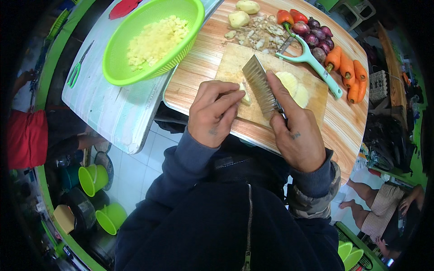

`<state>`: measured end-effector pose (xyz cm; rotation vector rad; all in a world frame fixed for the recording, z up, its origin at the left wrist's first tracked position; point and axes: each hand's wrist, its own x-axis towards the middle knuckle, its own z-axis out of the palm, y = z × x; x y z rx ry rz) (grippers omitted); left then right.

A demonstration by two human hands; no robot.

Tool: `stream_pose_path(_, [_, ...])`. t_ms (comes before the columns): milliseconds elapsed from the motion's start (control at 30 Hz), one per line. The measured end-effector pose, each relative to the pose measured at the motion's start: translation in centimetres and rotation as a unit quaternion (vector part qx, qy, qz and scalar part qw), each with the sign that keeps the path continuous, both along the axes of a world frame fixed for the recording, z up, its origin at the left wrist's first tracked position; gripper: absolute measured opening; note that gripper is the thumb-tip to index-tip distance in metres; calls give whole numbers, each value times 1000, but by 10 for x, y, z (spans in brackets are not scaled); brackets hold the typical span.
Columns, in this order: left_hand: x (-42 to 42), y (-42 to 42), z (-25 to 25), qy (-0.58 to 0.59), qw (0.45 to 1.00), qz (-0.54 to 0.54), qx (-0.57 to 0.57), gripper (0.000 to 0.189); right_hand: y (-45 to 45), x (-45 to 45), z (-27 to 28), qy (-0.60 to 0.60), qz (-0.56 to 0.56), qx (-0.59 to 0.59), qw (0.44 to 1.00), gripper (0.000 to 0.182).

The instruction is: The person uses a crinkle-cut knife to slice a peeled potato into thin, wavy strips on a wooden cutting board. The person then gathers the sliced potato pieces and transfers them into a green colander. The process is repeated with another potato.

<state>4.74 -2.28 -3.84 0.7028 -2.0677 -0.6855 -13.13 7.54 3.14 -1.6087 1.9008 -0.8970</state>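
My right hand [298, 130] grips the handle of a crinkle cutter [259, 84], whose wavy metal blade stands tilted over the wooden cutting board [234, 64]. Left of the blade, the fingers of my left hand [215, 110] pinch a small piece of peeled potato [244, 96] against the board. Round potato slices [293, 88] overlap on the board, partly behind my right hand. A pale green Y-shaped peeler [310, 61] lies across the board's far right edge. Diced potato [157, 40] fills part of a green plastic colander [113, 64] at the upper left.
Beyond the board lie potato peelings [261, 32] and whole peeled potatoes [239, 19]. Red bell peppers [284, 17], red onions [312, 39] and carrots [346, 66] line the table's right side. Green-handled scissors [75, 73] rest on the left table. Another person [383, 206] sits at the lower right.
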Motion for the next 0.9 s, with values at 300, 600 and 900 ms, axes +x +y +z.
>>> stream_pose_path(300, [-6, -2, 14, -108, 993, -25, -39, 39, 1, -2, -5, 20, -2, -37, 999, 72])
stream_pose_path(600, [0, 4, 17, -145, 988, -21, -40, 44, 1, 0, -7, 6, -2, -45, 999, 72])
stream_pose_path(900, [-11, 10, 23, -212, 975, -15, -69, 51, 3, 3, -1, -4, -25, 7, 1000, 76])
